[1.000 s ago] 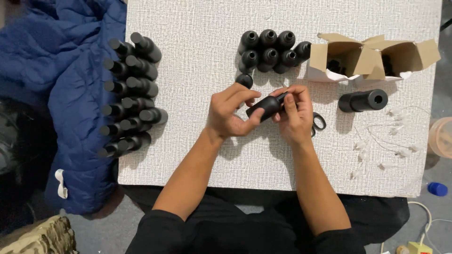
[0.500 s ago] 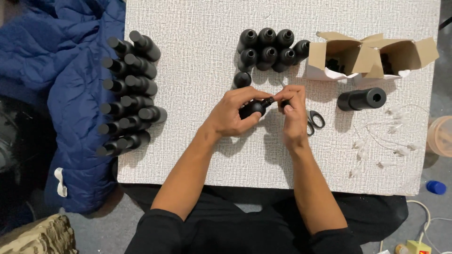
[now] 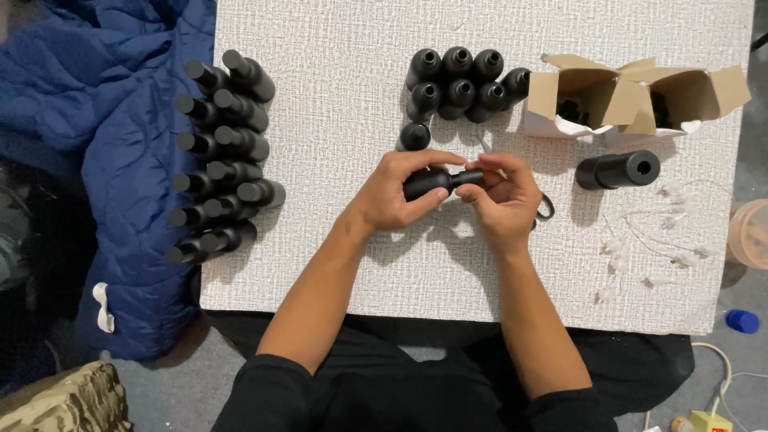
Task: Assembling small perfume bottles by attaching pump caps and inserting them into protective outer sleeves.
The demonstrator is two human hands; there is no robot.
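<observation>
Black bottle point(image 3: 426, 182), earlier tilted and higher, now lies level over the table point(image 3: 336, 120), gripped by left hand point(image 3: 396, 192), right hand point(image 3: 500, 192) pinching its cap point(image 3: 470, 178), seating it.

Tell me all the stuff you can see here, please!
Bottle in the hands: one, black, table middle.
Lying bottles: about fourteen, black, left edge.
Standing bottles: about eight, black, top middle.
Boxes: two, brown, open, top right.
Tube: one, black, below the boxes.
Small plastic bits: several, white, right side.
Jacket: one, blue, far left.
Table: one, white.
Left hand: holds the bottle body.
Right hand: pinches the bottle's top.
</observation>
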